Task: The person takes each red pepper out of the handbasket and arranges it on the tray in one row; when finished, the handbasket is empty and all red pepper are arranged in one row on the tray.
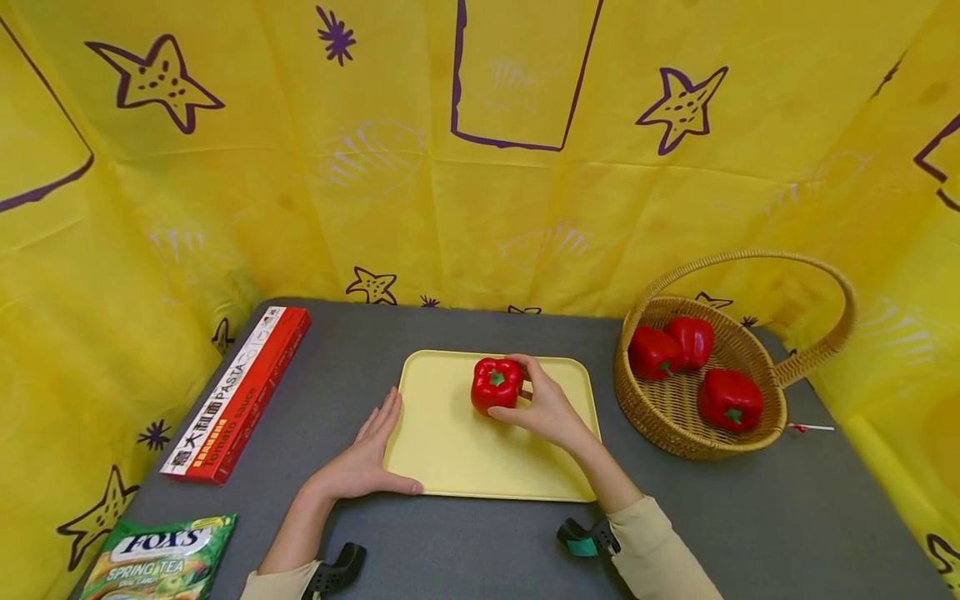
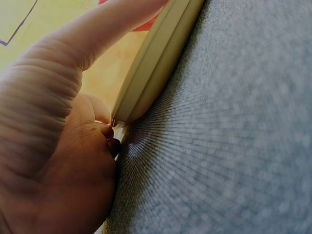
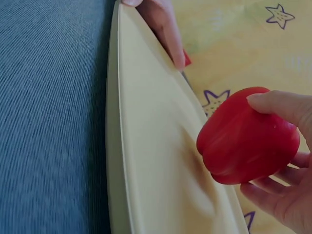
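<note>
A red bell pepper with a green stem is gripped by the right hand over the yellow tray. In the right wrist view, thumb and fingers hold the pepper from one side, with a shadow on the tray beneath it. The left hand lies at the tray's left front corner, its fingers fairly straight along the left edge and its thumb at the front edge. In the left wrist view that hand touches the tray's rim.
At the right stands a wicker basket with a tall handle, holding several red peppers. A red and white pasta box lies at the left, a green candy bag at the front left. A small stick lies beside the basket.
</note>
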Motion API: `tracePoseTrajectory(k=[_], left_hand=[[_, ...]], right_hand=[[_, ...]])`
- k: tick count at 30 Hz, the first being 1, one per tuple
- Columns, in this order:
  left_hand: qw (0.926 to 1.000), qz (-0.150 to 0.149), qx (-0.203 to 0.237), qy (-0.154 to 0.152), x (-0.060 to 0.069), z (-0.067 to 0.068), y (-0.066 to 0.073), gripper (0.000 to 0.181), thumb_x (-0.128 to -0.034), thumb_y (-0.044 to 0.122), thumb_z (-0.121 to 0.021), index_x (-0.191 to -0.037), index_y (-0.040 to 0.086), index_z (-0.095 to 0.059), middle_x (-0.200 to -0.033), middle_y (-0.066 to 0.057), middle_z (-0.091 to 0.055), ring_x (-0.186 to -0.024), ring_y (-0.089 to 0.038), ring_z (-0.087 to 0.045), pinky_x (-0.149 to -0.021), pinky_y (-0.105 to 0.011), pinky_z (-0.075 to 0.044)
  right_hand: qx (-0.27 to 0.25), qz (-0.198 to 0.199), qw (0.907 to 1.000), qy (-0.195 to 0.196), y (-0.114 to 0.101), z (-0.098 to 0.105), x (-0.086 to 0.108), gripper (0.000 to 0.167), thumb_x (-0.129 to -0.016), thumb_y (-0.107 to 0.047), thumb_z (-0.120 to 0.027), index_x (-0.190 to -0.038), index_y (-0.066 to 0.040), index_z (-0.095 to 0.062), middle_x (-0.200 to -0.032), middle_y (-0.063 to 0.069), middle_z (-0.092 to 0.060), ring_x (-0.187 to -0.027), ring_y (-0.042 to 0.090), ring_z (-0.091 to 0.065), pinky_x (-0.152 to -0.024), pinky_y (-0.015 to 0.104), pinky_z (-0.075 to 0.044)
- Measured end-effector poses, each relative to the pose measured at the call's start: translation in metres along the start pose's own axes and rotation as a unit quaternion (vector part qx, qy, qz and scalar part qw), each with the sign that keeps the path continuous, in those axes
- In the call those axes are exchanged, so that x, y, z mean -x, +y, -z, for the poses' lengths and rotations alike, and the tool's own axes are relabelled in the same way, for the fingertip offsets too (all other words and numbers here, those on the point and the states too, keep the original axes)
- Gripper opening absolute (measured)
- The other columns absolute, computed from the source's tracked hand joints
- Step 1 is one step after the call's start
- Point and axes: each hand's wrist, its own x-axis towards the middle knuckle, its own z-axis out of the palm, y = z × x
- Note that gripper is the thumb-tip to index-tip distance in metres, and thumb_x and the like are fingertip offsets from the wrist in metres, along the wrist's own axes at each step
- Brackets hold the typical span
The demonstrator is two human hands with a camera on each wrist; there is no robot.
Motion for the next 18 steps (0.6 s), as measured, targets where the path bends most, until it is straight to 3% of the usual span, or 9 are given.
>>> tracePoseTrajectory(k=[18], left_hand=[[1.0000, -0.001, -0.005, 0.003, 0.000, 0.001, -0.003, 0.136, -0.0656, 0.042, -0.089, -0.154, 0.001, 0.005, -0.161, -0.017, 0.013, -0.145, -0.041, 0.012, -0.113, -0.061, 0.003]], right_hand=[[-0.008, 0.025, 0.9994, -0.023, -0.015, -0.046, -0.020, 0.080, -0.075, -0.020, -0.086, -0.141, -0.013, -0.040, -0.133, 0.004, -0.051, -0.123, 0.021, -0.049, -0.095, 0.037, -0.050]])
